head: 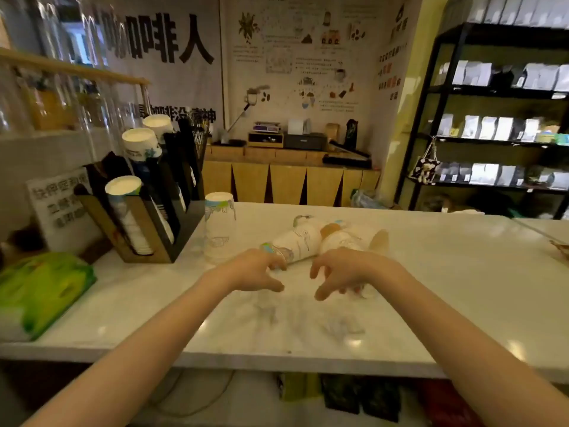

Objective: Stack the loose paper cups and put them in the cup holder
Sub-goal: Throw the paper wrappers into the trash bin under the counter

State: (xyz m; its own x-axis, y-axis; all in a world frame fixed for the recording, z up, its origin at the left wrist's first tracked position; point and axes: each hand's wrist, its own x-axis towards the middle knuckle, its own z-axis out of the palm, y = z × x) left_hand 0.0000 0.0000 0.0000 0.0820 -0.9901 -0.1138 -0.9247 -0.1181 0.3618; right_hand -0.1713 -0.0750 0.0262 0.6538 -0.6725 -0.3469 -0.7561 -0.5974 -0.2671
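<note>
Loose white paper cups [300, 240] lie on their sides in a small heap at the middle of the white counter [431, 288]. An upside-down stack of cups [219, 226] stands upright to their left, next to the black and wooden cup holder [160, 217], whose slanted slots hold several cup stacks. My left hand [255, 268] hovers just in front of the nearest lying cup, fingers spread, fingertips at its rim. Beside it, my right hand [345, 271] is also spread above the counter, holding nothing.
A green and white packet [40, 291] lies at the counter's left edge. A sign [61, 208] stands behind the cup holder. Black shelves [498, 118] with bags fill the right background, and a wooden cabinet [286, 177] stands beyond the counter.
</note>
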